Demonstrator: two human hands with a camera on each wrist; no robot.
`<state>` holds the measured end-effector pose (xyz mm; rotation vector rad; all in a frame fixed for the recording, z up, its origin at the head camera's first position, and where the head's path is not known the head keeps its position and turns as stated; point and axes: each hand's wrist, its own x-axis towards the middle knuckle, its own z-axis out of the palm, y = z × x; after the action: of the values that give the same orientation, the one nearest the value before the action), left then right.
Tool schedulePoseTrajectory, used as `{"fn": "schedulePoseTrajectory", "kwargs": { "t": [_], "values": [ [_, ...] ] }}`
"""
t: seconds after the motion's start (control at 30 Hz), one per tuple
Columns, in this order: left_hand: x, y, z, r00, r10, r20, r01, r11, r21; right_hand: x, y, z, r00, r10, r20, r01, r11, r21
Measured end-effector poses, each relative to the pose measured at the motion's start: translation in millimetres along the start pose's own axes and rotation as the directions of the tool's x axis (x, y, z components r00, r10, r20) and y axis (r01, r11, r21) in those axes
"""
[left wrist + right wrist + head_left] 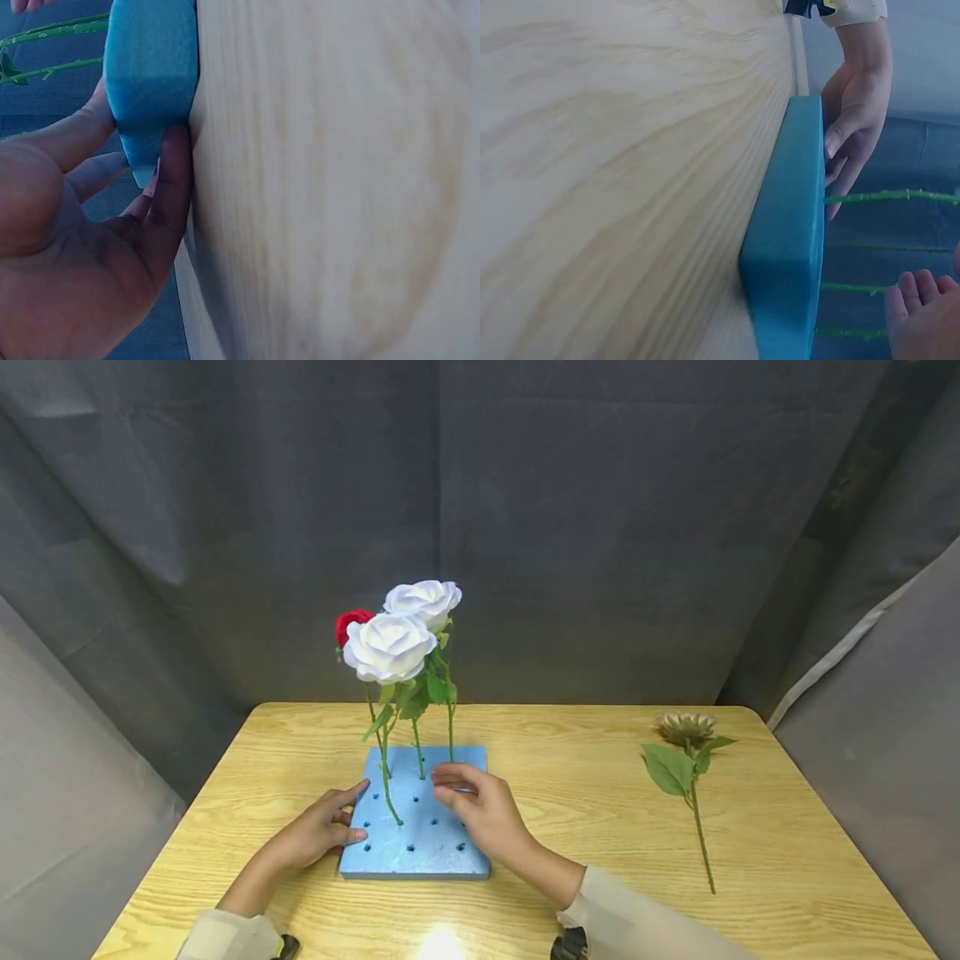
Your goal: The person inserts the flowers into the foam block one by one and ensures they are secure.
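A blue foam board [438, 860] with rows of small holes lies on the table. Several green stems stand upright in it, topped by a front white rose [390, 647], a back white rose [424, 602] and a partly hidden red rose [352, 627]. My left hand [322, 829] grips the board's left edge; in the left wrist view its fingers [175, 180] bend around the board's corner. Over the board's right part hovers my right hand [483, 806], fingers loosely bent beside the rear right stem [451, 727], whose foot they hide. Nothing shows between thumb and fingers.
On the right of the wooden table [585, 793] lies a brownish-gold flower [686, 728] with green leaves and a long stem. A dark grey curtain [570, 543] hangs behind the table, with lighter cloth at both sides.
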<state>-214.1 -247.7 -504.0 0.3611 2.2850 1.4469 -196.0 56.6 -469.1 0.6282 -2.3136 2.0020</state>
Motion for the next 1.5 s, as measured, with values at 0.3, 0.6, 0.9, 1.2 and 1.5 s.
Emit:
{"fn": "schedulePoseTrajectory", "kwargs": {
  "t": [0.3,0.6,0.9,1.2,1.5],
  "values": [
    [-1.3,-0.2,-0.9,1.000,0.008,0.004,-0.008,1.000,0.019,-16.6,6.5,-26.9,0.998,0.053,-0.032,-0.053,0.999,-0.001],
    [-0.6,-1.9,-0.8,1.000,0.004,0.011,-0.004,1.000,0.009,-31.6,14.6,-54.2,0.993,0.072,-0.094,-0.075,0.997,-0.027],
    [-0.9,0.2,-1.0,1.000,0.008,0.026,-0.008,1.000,-0.024,-50.1,24.3,-86.0,0.981,0.107,-0.162,-0.120,0.990,-0.072],
    [-0.5,1.9,-0.5,1.000,0.012,0.018,-0.011,1.000,-0.002,-69.1,28.5,-120.0,0.958,0.154,-0.243,-0.197,0.966,-0.166],
    [-1.1,1.6,-1.2,1.000,0.004,0.021,-0.004,1.000,-0.010,-89.4,33.9,-160.4,0.932,0.183,-0.313,-0.273,0.922,-0.274]
  ]
}}
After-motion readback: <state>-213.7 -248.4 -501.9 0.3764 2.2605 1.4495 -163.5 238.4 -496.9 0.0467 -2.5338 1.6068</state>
